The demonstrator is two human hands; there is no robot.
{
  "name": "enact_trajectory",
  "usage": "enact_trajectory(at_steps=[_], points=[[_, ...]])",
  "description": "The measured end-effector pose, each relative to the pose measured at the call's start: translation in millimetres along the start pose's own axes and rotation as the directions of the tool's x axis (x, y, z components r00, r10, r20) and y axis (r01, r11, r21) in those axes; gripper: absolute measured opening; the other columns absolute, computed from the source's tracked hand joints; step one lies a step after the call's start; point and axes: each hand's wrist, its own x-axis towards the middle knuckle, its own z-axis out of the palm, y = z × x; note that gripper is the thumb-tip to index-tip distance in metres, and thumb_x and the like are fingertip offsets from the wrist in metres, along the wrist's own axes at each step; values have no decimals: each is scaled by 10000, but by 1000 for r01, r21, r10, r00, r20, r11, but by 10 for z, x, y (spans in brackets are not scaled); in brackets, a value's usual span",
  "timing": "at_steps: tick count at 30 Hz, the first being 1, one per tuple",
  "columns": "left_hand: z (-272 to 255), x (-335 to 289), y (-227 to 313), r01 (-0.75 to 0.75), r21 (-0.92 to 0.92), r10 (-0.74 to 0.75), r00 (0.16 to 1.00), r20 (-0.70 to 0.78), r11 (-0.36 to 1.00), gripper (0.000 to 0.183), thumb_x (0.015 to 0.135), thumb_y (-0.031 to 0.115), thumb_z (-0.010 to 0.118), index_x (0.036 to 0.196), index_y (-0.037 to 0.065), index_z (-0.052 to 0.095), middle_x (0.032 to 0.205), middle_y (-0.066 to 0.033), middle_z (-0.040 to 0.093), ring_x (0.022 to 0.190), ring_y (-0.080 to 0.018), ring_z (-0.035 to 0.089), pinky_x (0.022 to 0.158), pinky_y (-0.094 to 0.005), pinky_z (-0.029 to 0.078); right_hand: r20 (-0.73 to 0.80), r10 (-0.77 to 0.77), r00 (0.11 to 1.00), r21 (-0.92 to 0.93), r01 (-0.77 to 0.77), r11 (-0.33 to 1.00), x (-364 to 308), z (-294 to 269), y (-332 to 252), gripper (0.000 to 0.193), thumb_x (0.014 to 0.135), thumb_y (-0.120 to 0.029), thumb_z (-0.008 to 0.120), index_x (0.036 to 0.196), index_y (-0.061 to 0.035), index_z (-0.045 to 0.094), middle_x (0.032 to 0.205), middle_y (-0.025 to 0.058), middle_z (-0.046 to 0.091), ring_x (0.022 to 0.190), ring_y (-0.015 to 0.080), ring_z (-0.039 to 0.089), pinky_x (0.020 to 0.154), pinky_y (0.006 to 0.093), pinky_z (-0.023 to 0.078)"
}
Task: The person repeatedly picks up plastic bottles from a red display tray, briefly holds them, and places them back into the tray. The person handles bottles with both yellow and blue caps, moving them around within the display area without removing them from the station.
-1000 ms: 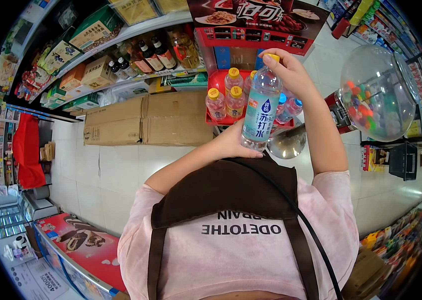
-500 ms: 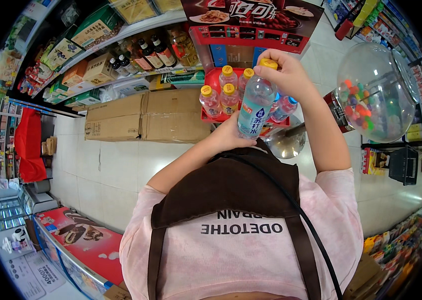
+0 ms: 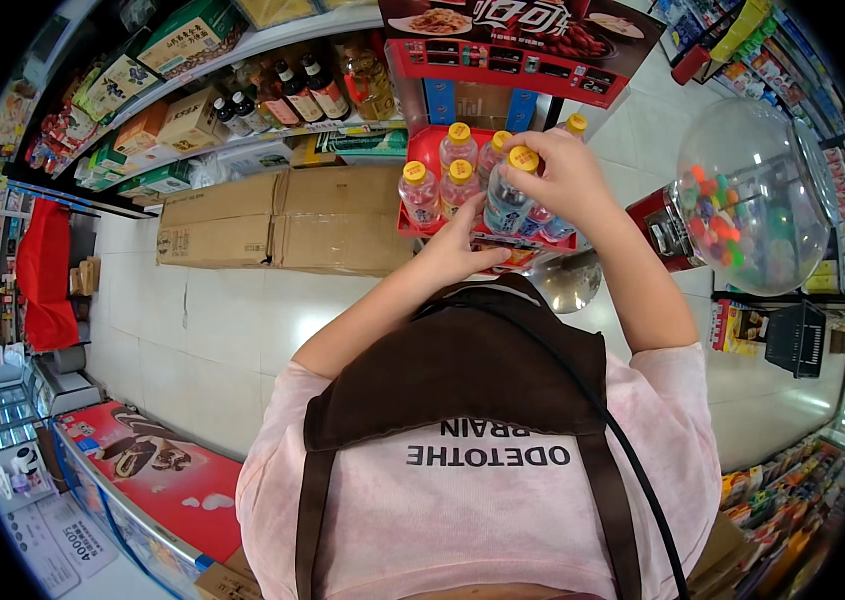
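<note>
My right hand [image 3: 568,178] pinches a clear plastic water bottle [image 3: 508,208] near its yellow cap. The bottle stands upright, or nearly so, at the front of a red display tray [image 3: 425,148]. My left hand [image 3: 448,252] is open beside the bottle's lower left, fingertips up against or very near it and thumb stretched out below. Several similar yellow-capped bottles [image 3: 420,197] fill the tray to the left and behind. My right hand partly hides the bottles on the right. Whether the held bottle's base touches the tray is hidden.
A printed sign panel [image 3: 523,40] rises behind the tray. Long cardboard boxes [image 3: 283,220] lie on the floor to the left, below a shelf of dark sauce bottles [image 3: 303,95]. A clear globe dispenser with coloured balls [image 3: 753,195] stands to the right. A black cable crosses my apron.
The held bottle has moved away from my body, forward and down into the front of the tray. My left hand has let go of its lower part and opened.
</note>
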Motion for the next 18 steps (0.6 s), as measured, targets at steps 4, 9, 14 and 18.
enact_trajectory(at_steps=[4,9,14,18], points=[[-54,2,-62,67,19,-67,998,10,998,932,736,212,731,1386,-23,105,1412,-232,229,1324,-318,232,1032,-454,268,-36,-12,999,-62,10,998,-45,225,168,311,675,-304,676,848,-48,644,705,145,601,735,308,576,666,401,460],[-117,37,5,106,71,-110,992,56,992,959,734,223,735,1383,-47,83,1407,-250,225,1315,-341,244,1026,-456,284,24,0,1000,-157,4,988,-74,407,254,301,669,-300,679,848,-61,638,693,150,593,723,309,574,649,412,454],[-141,93,-71,89,35,-92,991,101,995,947,744,199,727,1379,-66,77,1378,-248,273,1279,-318,313,1001,-419,343,71,7,997,-218,8,976,-148,542,327,274,668,-294,686,816,-74,617,682,145,575,709,314,562,643,423,441],[-174,169,-356,45,130,-58,993,100,990,918,757,168,714,1379,-68,81,1338,-221,332,1230,-273,384,978,-373,381,95,14,995,-215,6,977,-176,607,342,255,687,-272,683,833,-80,600,688,141,570,716,316,555,635,424,435]])
